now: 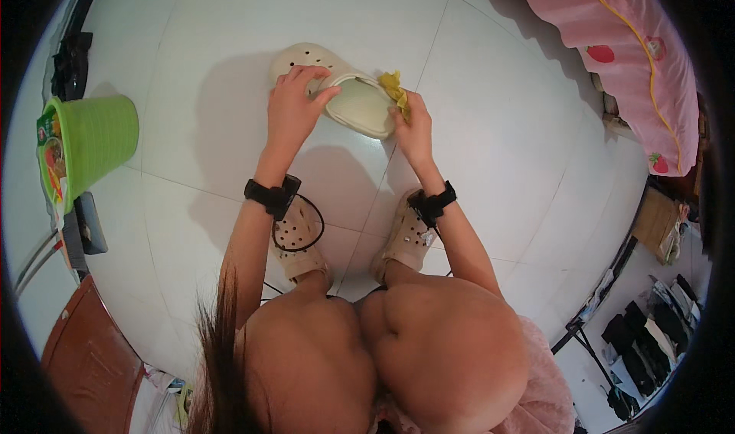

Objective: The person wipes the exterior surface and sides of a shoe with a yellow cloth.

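Three cream clogs show clearly: one loose clog (356,106) between the hands and two worn ones, the left worn clog (297,242) and the right worn clog (403,242), on the person's feet. There is one yellow cloth (393,89), one green plastic bin (107,143) with packets in it at the left, and two black wrist straps, the left strap (266,195) with a looped cable (323,223) hanging beside it and the right strap (434,203) on the other arm. Both forearms reach forward past the bent knees, slanting toward the loose clog. The left hand (297,101) is palm down, its fingers laid across the perforated toe and its thumb spread well apart from them toward the opening's rim. The right hand (413,127) comes from the heel side, fingers and thumb drawn together on the crumpled cloth, which sticks up beyond them against the heel end. The loose clog lies crosswise, toe to the left under the left fingers, heel beside the right fingertips, opening facing up; whether it rests on the white tiled floor (490,135) or is held just above it cannot be told. Pink strawberry-print fabric (559,9) hangs at the upper right.
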Demonstrator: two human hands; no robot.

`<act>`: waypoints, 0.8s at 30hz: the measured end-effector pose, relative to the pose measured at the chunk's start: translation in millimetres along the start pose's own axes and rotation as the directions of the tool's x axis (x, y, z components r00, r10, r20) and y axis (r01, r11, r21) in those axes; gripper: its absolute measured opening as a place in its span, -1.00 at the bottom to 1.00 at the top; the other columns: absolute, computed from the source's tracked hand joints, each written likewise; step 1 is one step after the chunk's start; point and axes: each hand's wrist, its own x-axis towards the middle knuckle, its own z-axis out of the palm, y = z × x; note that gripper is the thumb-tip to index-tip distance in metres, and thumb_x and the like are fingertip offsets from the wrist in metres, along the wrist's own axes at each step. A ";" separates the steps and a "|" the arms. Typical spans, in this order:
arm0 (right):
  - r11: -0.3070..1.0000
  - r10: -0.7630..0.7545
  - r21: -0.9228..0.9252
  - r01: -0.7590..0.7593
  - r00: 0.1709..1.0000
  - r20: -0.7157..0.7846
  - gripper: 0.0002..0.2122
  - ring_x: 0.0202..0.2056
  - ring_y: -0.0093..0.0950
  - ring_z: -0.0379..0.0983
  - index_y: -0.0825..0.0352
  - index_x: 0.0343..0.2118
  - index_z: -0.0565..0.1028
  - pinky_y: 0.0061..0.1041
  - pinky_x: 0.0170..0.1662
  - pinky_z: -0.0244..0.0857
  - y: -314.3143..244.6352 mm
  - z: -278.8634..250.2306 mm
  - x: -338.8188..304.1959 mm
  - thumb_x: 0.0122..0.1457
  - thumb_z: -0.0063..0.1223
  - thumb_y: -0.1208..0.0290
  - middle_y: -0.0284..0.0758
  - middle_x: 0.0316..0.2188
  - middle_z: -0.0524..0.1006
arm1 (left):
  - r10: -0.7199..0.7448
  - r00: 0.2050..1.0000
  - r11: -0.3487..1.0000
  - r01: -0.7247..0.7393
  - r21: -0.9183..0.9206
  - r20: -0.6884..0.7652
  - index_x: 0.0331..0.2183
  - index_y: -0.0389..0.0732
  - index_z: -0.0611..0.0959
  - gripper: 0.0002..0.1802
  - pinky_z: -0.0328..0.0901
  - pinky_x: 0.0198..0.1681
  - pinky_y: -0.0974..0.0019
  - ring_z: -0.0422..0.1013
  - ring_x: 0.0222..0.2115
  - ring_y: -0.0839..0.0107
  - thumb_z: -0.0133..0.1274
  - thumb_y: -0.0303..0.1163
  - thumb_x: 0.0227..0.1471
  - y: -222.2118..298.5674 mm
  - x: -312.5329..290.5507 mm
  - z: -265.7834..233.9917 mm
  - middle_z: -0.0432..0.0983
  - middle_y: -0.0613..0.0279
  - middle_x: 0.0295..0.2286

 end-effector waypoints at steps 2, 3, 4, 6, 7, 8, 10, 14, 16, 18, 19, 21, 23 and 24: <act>0.999 0.052 0.002 -0.052 0.999 0.013 -0.67 -0.13 -0.09 0.41 0.40 -0.03 0.40 -0.30 -0.02 0.29 9.5 -6.7 6.0 0.11 0.03 0.63 -0.09 -0.15 0.47 | -0.104 0.972 0.945 0.163 -0.283 0.211 -0.21 -0.04 0.64 -0.72 0.19 0.04 0.07 0.34 -0.10 0.29 0.20 -0.24 -0.03 5.6 2.9 -0.4 0.45 0.38 -0.10; 0.999 0.052 0.015 -0.053 0.999 0.013 -0.67 -0.13 -0.07 0.42 0.41 -0.03 0.41 -0.30 -0.03 0.30 14.3 -9.6 9.2 0.10 0.04 0.63 -0.08 -0.16 0.48 | -0.102 0.972 0.944 0.162 -0.288 0.212 -0.21 -0.04 0.64 -0.72 0.19 0.04 0.07 0.34 -0.10 0.29 0.20 -0.24 -0.03 7.6 1.7 3.5 0.45 0.38 -0.10; 0.998 0.051 0.035 -0.051 0.999 0.015 -0.68 -0.13 -0.05 0.44 0.42 -0.04 0.41 -0.30 -0.04 0.31 15.3 -8.7 12.9 0.09 0.05 0.63 -0.06 -0.16 0.49 | 0.176 0.980 0.980 -0.165 -0.114 0.090 -0.22 -0.04 0.64 -0.74 0.11 0.11 0.00 0.34 -0.07 0.32 0.18 -0.26 -0.02 8.1 -0.4 5.8 0.47 0.38 -0.13; 0.999 0.029 0.032 -0.030 0.999 0.032 -0.67 -0.12 -0.05 0.43 0.42 -0.04 0.41 -0.31 -0.04 0.32 17.6 -8.6 20.4 0.10 0.04 0.63 -0.05 -0.14 0.50 | 0.459 0.888 0.883 -0.459 0.093 0.023 -0.23 -0.03 0.64 -0.76 0.03 0.19 -0.08 0.34 -0.03 0.34 0.17 -0.28 -0.01 9.6 -4.7 10.4 0.50 0.39 -0.17; 0.999 0.010 0.031 -0.012 0.999 0.050 -0.67 -0.10 -0.04 0.43 0.42 -0.03 0.41 -0.32 -0.04 0.32 14.7 -8.5 22.5 0.11 0.04 0.62 -0.04 -0.13 0.50 | 0.528 0.839 0.839 -0.539 0.069 0.132 -0.24 -0.03 0.65 -0.78 -0.06 0.24 -0.10 0.34 -0.02 0.37 0.15 -0.31 -0.01 11.1 -8.5 11.0 0.51 0.39 -0.21; 0.999 0.012 0.031 -0.013 0.999 0.051 -0.67 -0.10 -0.04 0.43 0.42 -0.03 0.41 -0.32 -0.04 0.32 11.8 -9.9 24.8 0.11 0.04 0.62 -0.04 -0.13 0.50 | 0.589 0.773 0.790 -0.613 0.035 0.237 -0.25 -0.03 0.65 -0.80 -0.14 0.30 -0.12 0.34 -0.01 0.40 0.14 -0.33 -0.01 11.7 -10.8 11.7 0.52 0.39 -0.26; 0.999 0.043 0.027 -0.045 0.995 0.086 -0.66 -0.07 -0.12 0.45 0.39 0.03 0.39 -0.34 -0.04 0.32 6.5 -17.0 31.9 0.17 0.02 0.56 -0.04 -0.12 0.50 | 0.558 0.755 0.753 -0.635 0.172 0.344 -0.27 -0.04 0.66 -0.81 -0.19 0.32 -0.12 0.35 -0.05 0.43 0.14 -0.35 -0.02 11.2 -5.1 17.5 0.51 0.41 -0.29; 0.993 -0.034 0.106 0.051 0.988 -0.152 -0.66 -0.20 -0.31 0.46 0.33 0.11 0.36 -0.43 -0.12 0.33 -14.8 -41.5 45.2 0.27 -0.06 0.45 -0.19 -0.14 0.53 | 0.467 0.797 0.832 -0.543 0.116 0.384 -0.29 -0.09 0.67 -0.81 -0.23 0.33 -0.11 0.41 -0.17 0.48 0.17 -0.35 -0.04 12.7 8.6 8.4 0.50 0.44 -0.39; 0.909 0.205 0.398 -0.125 0.965 -0.164 -0.63 -0.34 -0.48 0.34 0.26 0.19 0.31 -0.52 -0.18 0.29 -47.7 -60.3 41.7 0.35 -0.16 0.35 -0.37 -0.18 0.52 | 0.456 0.845 0.877 -0.479 0.018 0.278 -0.28 -0.12 0.67 -0.80 -0.22 0.32 -0.09 0.41 -0.20 0.48 0.17 -0.35 -0.03 13.5 16.9 -14.3 0.50 0.42 -0.40; 0.871 0.197 0.480 -0.105 0.970 -0.144 -0.59 -0.39 -0.56 0.22 0.23 0.26 0.25 -0.60 -0.21 0.22 -66.2 -74.4 37.5 0.38 -0.23 0.32 -0.42 -0.10 0.44 | 0.433 0.886 0.901 -0.422 -0.096 0.165 -0.26 -0.15 0.67 -0.78 -0.21 0.32 -0.06 0.42 -0.24 0.48 0.18 -0.34 -0.02 15.8 20.4 -22.3 0.49 0.41 -0.41; 0.718 0.215 0.690 -0.090 0.972 -0.097 -0.58 -0.36 -0.58 0.22 0.23 0.27 0.23 -0.61 -0.21 0.21 -74.4 -77.2 36.1 0.37 -0.22 0.33 -0.40 -0.06 0.41 | 0.339 0.928 0.923 -0.297 -0.246 0.152 -0.24 -0.15 0.67 -0.77 -0.22 0.32 -0.02 0.42 -0.23 0.48 0.17 -0.34 0.00 15.1 21.3 -24.4 0.50 0.39 -0.41; 0.487 0.187 0.869 -0.087 0.982 -0.006 -0.55 -0.26 -0.60 0.27 0.22 0.29 0.20 -0.63 -0.15 0.22 -82.5 -81.1 32.4 0.35 -0.19 0.36 -0.37 -0.01 0.35 | 0.242 0.959 0.905 -0.168 -0.391 0.149 -0.22 -0.16 0.66 -0.76 -0.22 0.32 0.03 0.42 -0.23 0.47 0.17 -0.33 0.01 18.1 21.5 -26.3 0.52 0.37 -0.40; 0.682 0.143 0.727 -0.079 0.989 -0.026 -0.54 -0.22 -0.56 0.31 0.22 0.30 0.20 -0.60 -0.11 0.24 -90.4 -78.0 26.6 0.34 -0.17 0.41 -0.38 -0.03 0.35 | 0.168 0.972 0.888 -0.078 -0.454 0.162 -0.22 -0.18 0.65 -0.76 0.03 0.23 0.12 0.43 -0.24 0.42 0.15 -0.31 0.05 25.3 18.1 -25.1 0.56 0.31 -0.38; 0.837 0.100 0.544 -0.064 0.994 -0.036 -0.53 -0.18 -0.53 0.34 0.21 0.30 0.20 -0.58 -0.08 0.25 -94.6 -73.6 25.8 0.32 -0.14 0.45 -0.39 -0.05 0.36 | 0.168 0.973 0.887 -0.080 -0.454 0.157 -0.22 -0.18 0.65 -0.76 0.03 0.23 0.12 0.43 -0.24 0.42 0.15 -0.31 0.05 27.2 15.4 -22.2 0.56 0.31 -0.38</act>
